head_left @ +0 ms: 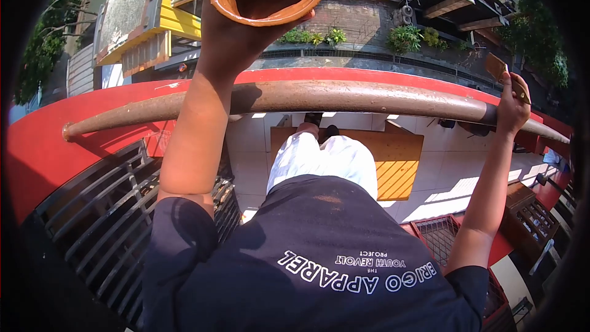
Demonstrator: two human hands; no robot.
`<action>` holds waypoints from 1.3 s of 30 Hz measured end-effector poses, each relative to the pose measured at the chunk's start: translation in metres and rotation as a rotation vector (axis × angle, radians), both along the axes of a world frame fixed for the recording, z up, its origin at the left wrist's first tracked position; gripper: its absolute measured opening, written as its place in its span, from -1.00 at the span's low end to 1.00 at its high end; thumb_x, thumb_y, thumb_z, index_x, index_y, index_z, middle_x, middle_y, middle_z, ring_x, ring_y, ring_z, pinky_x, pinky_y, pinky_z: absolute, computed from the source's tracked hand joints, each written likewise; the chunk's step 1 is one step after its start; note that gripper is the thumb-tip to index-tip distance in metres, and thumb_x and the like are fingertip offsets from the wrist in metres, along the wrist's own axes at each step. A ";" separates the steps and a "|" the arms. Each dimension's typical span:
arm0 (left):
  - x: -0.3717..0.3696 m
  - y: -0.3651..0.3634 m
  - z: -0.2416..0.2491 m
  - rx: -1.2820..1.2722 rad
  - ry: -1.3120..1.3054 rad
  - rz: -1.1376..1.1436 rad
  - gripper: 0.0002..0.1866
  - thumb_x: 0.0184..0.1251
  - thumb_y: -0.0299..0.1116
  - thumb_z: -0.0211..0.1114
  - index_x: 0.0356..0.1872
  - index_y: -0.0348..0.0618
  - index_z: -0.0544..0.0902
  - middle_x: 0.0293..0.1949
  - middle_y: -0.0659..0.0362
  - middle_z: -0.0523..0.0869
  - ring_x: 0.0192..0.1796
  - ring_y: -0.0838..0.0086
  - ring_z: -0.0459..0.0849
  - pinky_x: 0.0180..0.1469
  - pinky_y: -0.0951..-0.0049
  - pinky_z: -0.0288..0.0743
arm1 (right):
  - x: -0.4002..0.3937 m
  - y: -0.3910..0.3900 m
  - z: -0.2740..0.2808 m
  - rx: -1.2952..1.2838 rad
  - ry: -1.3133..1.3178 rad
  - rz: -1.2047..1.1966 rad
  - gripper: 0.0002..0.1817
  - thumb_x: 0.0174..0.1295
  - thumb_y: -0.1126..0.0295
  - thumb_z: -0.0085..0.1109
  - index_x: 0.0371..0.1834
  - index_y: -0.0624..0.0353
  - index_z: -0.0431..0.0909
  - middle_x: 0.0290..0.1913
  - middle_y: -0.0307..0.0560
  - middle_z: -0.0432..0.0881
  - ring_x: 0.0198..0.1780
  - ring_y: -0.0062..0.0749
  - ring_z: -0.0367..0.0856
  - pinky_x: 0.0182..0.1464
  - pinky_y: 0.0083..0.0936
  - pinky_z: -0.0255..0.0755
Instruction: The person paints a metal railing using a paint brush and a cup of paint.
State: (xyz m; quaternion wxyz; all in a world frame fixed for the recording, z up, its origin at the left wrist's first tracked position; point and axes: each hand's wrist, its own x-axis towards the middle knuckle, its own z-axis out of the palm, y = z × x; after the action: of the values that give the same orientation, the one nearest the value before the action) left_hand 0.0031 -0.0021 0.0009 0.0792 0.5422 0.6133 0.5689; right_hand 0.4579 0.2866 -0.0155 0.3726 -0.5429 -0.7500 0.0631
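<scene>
At the top of the head view, my left hand (236,37) holds up a brown clay pot (270,21) with its mouth facing me. The rim is round and the dark inside looks glossy. Most of my fingers are hidden behind the pot; one fingertip shows at its right edge. Off to the right, my right hand (515,109) is raised above the railing, closed around a flat brown piece (495,67). Part of that piece sticks out past the fingers; its exact kind cannot be made out. The two hands are far apart.
A brown pipe railing (369,97) runs across in front of me above a red ledge (356,75). Below are a wooden bench (396,172) and pale floor tiles. Dark metal slats (104,221) stand on the left. Beyond the ledge lie plants (405,38) and a yellow structure (181,21).
</scene>
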 end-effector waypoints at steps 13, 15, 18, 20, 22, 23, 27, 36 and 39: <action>0.045 -0.037 0.041 0.217 -0.255 -0.213 -0.28 -0.06 -0.44 0.68 0.19 -0.19 0.52 0.05 0.15 0.69 0.10 0.40 0.68 0.14 0.37 0.61 | -0.013 -0.010 0.010 0.105 0.040 0.099 -0.75 0.19 0.09 0.49 -0.19 -0.06 0.79 -0.32 -0.33 0.80 -0.35 -0.69 0.69 -0.23 -0.65 0.53; 0.053 -0.054 0.028 0.266 -0.202 0.003 -0.21 -0.06 -0.33 0.71 0.25 -0.20 0.51 0.09 0.18 0.69 0.14 0.41 0.67 0.14 0.46 0.60 | -0.013 -0.009 0.007 0.124 0.085 0.123 -0.76 0.18 0.09 0.49 -0.20 -0.07 0.79 -0.31 -0.34 0.81 -0.34 -0.68 0.71 -0.23 -0.64 0.54; 0.108 -0.091 0.038 0.160 -0.258 0.135 -0.38 0.00 -0.58 0.57 0.15 -0.27 0.51 -0.07 0.15 0.74 -0.13 0.51 0.75 -0.08 0.52 0.70 | -0.011 -0.008 0.009 0.202 -0.009 0.016 -0.76 0.18 0.09 0.49 -0.20 -0.06 0.79 -0.31 -0.36 0.81 -0.34 -0.68 0.72 -0.22 -0.65 0.54; 0.130 -0.118 0.033 0.095 -0.523 0.136 -0.38 -0.01 -0.64 0.53 0.15 -0.27 0.51 -0.08 0.14 0.74 -0.15 0.53 0.74 -0.12 0.56 0.70 | -0.011 -0.018 0.018 0.151 0.176 0.025 -0.71 0.23 0.13 0.46 -0.20 0.11 0.77 -0.31 -0.22 0.80 -0.33 -0.56 0.74 -0.20 -0.64 0.61; 0.141 -0.141 0.022 0.030 -0.557 0.101 -0.35 0.01 -0.67 0.51 0.20 -0.26 0.48 0.01 0.09 0.70 -0.11 0.47 0.74 -0.14 0.50 0.72 | -0.009 -0.022 0.031 0.028 0.564 0.126 -0.69 0.24 0.17 0.45 -0.21 0.21 0.76 -0.31 -0.13 0.79 -0.33 -0.48 0.75 -0.19 -0.61 0.65; 0.145 -0.150 0.016 -0.022 -0.478 0.127 -0.31 0.01 -0.66 0.53 0.24 -0.25 0.44 0.05 0.07 0.68 -0.09 0.43 0.74 -0.15 0.47 0.72 | -0.007 -0.031 0.040 -0.051 0.750 0.127 -0.70 0.30 0.27 0.40 -0.14 0.33 0.70 -0.21 -0.03 0.76 -0.28 -0.39 0.74 -0.18 -0.54 0.67; 0.172 -0.180 -0.011 -0.104 -0.612 0.063 -0.06 -0.16 -0.46 0.73 0.30 -0.21 0.33 0.11 0.07 0.62 0.13 0.34 0.66 0.16 0.34 0.61 | -0.015 -0.101 0.088 -0.274 1.188 0.350 -0.80 0.33 0.38 0.35 -0.09 0.24 0.63 -0.17 -0.07 0.74 -0.25 -0.26 0.77 -0.12 -0.31 0.74; 0.196 -0.198 0.002 -0.039 -0.252 0.141 -0.07 -0.31 -0.18 0.80 0.20 -0.14 0.50 0.09 0.09 0.66 0.13 0.25 0.67 0.21 0.25 0.53 | -0.107 -0.294 0.159 -0.482 0.706 1.256 -0.72 0.24 0.49 0.39 -0.04 0.31 0.57 -0.14 -0.06 0.68 0.02 -0.42 0.68 -0.03 -0.50 0.65; 0.197 -0.208 -0.009 -0.003 -0.127 0.167 0.02 -0.29 -0.23 0.80 0.28 -0.22 0.38 0.07 0.07 0.65 0.09 0.32 0.69 0.20 0.31 0.57 | -0.131 -0.330 0.163 -0.379 0.433 1.265 -0.66 0.01 0.48 0.60 -0.18 0.27 0.65 -0.24 -0.13 0.72 -0.20 -0.50 0.72 -0.18 -0.57 0.58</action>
State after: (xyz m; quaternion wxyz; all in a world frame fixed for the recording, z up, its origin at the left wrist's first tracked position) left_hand 0.1999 -0.2098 -0.0078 0.0708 0.4519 0.6510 0.6058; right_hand 0.3272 -0.0436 0.1475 0.3041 -0.0322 -0.8073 0.5047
